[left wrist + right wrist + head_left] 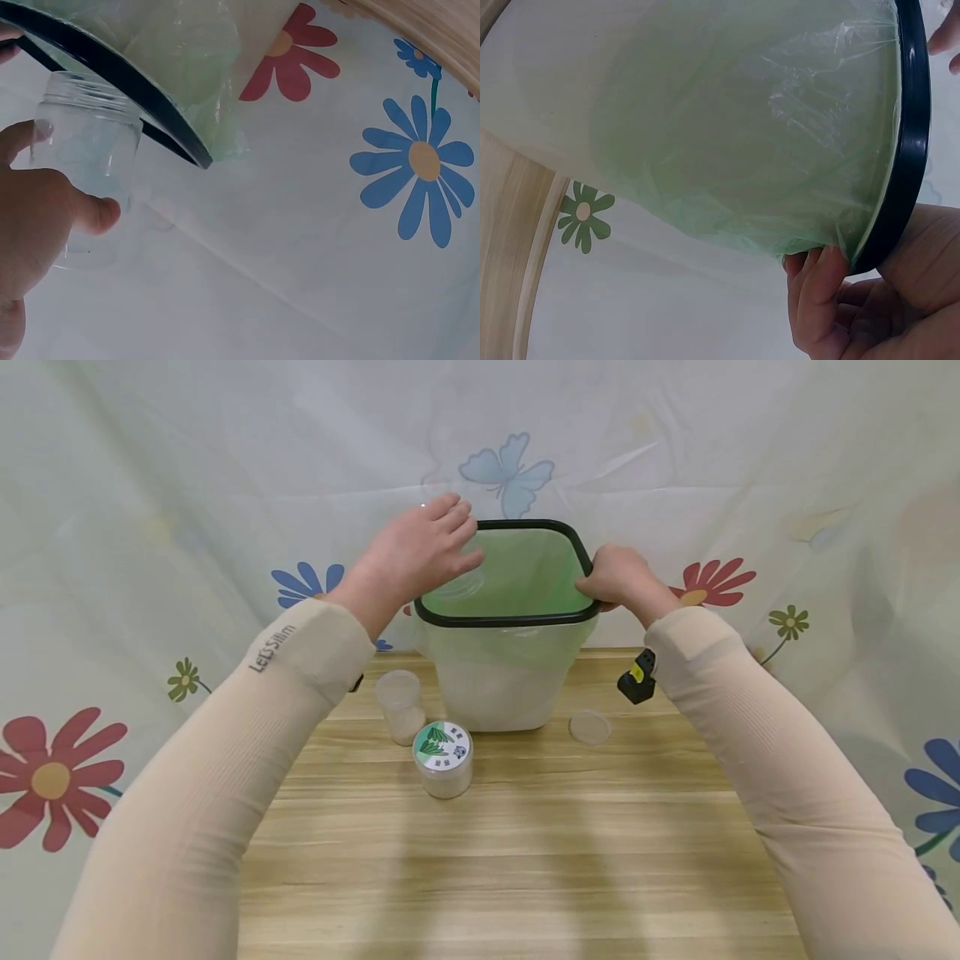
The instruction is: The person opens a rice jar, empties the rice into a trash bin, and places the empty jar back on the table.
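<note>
A white trash bin with a black rim ring and a pale green bag lining it stands against the printed backdrop. Over its left side, my left hand holds a clear plastic jar between thumb and fingers. The jar's threaded mouth is beside the rim in the left wrist view, and I see nothing inside the jar. On the right, my right hand grips the rim, thumb inside. Its curled fingers press the bag's overhang under the rim in the right wrist view.
In front of the bin, a clear jar with a green-and-white labelled lid stands on the wooden table. Behind it is a translucent container with whitish contents near its base. A clear round lid lies right of the bin.
</note>
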The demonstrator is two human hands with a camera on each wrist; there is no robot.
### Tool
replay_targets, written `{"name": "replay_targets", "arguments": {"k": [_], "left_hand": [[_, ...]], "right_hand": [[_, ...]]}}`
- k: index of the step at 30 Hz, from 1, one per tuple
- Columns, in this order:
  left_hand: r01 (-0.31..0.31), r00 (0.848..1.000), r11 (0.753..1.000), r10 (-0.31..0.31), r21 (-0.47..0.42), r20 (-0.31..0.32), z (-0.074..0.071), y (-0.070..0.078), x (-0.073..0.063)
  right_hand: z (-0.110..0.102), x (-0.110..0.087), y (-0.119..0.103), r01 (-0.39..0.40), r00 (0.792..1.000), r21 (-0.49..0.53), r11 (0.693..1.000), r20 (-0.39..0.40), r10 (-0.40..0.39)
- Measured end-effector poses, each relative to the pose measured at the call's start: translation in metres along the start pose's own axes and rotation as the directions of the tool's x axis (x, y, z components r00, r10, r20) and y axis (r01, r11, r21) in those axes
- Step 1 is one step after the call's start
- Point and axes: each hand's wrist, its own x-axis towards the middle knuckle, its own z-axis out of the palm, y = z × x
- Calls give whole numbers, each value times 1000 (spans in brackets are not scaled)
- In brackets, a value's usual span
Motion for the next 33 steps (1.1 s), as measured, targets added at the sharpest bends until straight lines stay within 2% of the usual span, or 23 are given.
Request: {"name": "replay_targets", "arguments": {"k": [8,16,20,27,33], "left_hand": [[-40,999,992,44,116,-31,0,12,8],[-30,998,975,40,219,-40,-1,20,12],[-11,998,980,24,197,-66,0,21,10],[58,993,996,-50,68,-107,6,16,2],[133,983,989,-123,61,-135,15,12,-10]], "right_hand": [[1,-1,-1,-5,1000,11,1000,-3,5],[1,-1,-2,-5,1000,14,1000,-3,5],[1,-1,-3,-5,1000,17,1000,-3,5],[2,0,-2,-7,1000,15,1000,-5,7],[2,0,-1,-6,1000,16,1000,-8,6]]}}
